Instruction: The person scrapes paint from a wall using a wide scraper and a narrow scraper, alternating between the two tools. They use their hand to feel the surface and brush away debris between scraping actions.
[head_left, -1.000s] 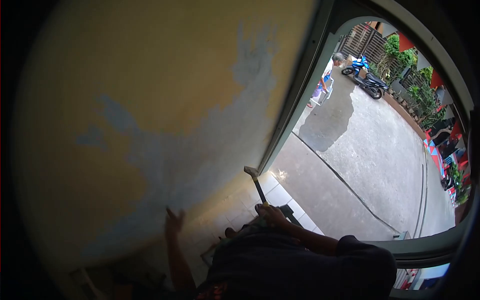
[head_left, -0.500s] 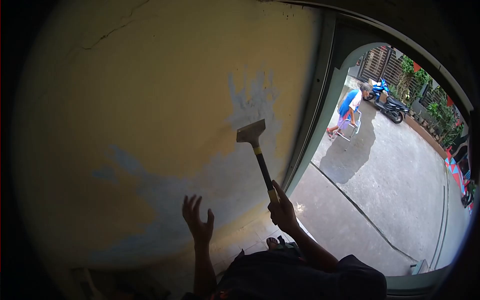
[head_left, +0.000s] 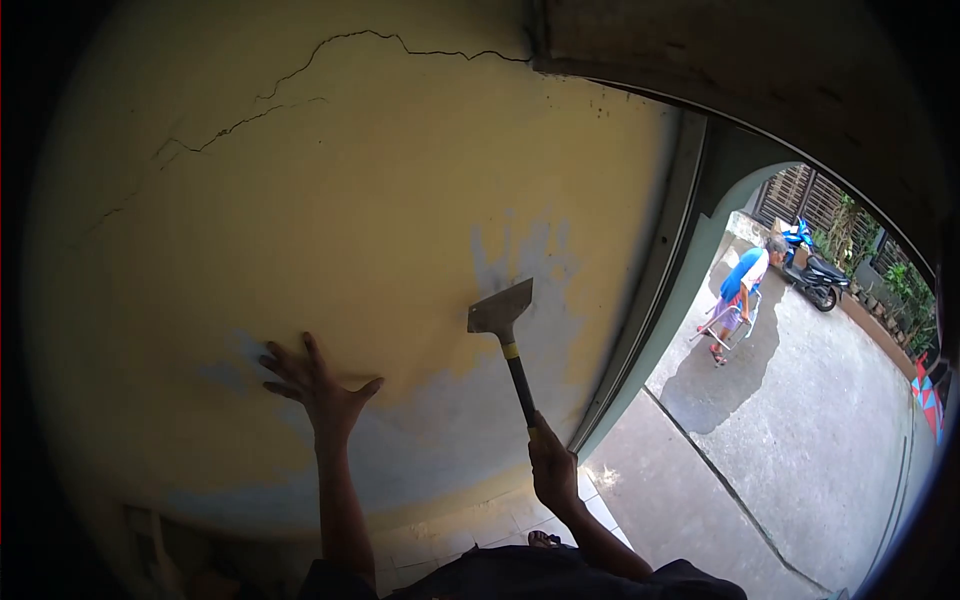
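Note:
My right hand is wrapped round the lower end of a long-handled scraper. Its wide metal blade points up and overlaps the grey, stripped patch of the wall in this view. The rest of the wall wears yellow paint, with bare grey lower down and around the scraper. Over to the left, my left hand is raised with fingers spread, close to the wall near the edge of the yellow paint, and nothing is in it.
Dark cracks run across the upper wall. To the right a door frame borders an opening onto a concrete yard. Outside, a person with a walking frame passes near a parked blue motorbike. White floor tiles lie below.
My left hand has moved up and left, its fingers spreading wider. The scraper stays in my right hand. The view has tilted upward, showing more cracks, and the person outside has stepped along.

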